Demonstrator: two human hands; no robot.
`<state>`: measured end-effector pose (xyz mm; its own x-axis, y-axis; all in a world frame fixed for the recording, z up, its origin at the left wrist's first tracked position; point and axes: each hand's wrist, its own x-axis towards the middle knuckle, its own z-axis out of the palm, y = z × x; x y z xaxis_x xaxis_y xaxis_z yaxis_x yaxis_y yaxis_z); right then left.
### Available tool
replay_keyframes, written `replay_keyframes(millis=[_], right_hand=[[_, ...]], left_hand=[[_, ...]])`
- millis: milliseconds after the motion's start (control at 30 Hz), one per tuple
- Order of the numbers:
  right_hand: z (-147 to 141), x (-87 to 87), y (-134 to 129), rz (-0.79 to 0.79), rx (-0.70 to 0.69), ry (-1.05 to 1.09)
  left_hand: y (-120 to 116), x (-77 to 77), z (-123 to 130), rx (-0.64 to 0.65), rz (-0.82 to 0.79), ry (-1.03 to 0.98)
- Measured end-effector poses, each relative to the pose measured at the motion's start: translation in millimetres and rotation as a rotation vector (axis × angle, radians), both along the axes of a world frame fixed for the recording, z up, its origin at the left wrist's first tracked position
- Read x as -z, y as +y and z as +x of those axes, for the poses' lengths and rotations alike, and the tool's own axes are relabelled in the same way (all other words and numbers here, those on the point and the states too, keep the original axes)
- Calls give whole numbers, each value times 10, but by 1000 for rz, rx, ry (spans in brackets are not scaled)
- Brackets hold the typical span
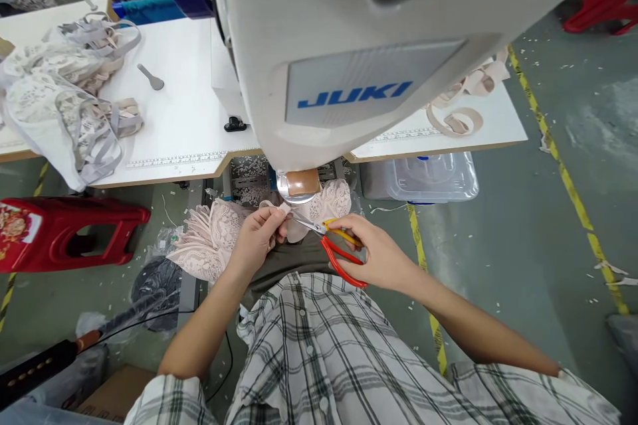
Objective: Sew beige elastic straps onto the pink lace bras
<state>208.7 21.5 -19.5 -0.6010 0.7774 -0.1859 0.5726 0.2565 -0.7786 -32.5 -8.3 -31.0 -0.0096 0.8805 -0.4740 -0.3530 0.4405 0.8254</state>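
scissors (327,244) point leftward, right hand (376,252) gripping, forearm (463,323) slanting inward.

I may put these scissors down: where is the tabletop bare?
Bare tabletop lies between the lace garments and the JUKI sewing machine, around the grey spoon-shaped tool. Crowded: the left, under garments, and the right end, with beige straps.
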Motion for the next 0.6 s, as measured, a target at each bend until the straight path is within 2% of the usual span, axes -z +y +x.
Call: replay_keyframes(millis=[133,233,467,600], right_hand=[[-120,24,72,12,-22,8],[-172,23,113,7,-26,-12],[-168,8,145,-58,-11,-24],[-87,15,103,-53,17,-34]], left_hand=[[0,-51,16,44,41,246],[0,-79,3,65,71,350],[1,-99,-13,77,86,417],[-15,-59,28,29,101,412]])
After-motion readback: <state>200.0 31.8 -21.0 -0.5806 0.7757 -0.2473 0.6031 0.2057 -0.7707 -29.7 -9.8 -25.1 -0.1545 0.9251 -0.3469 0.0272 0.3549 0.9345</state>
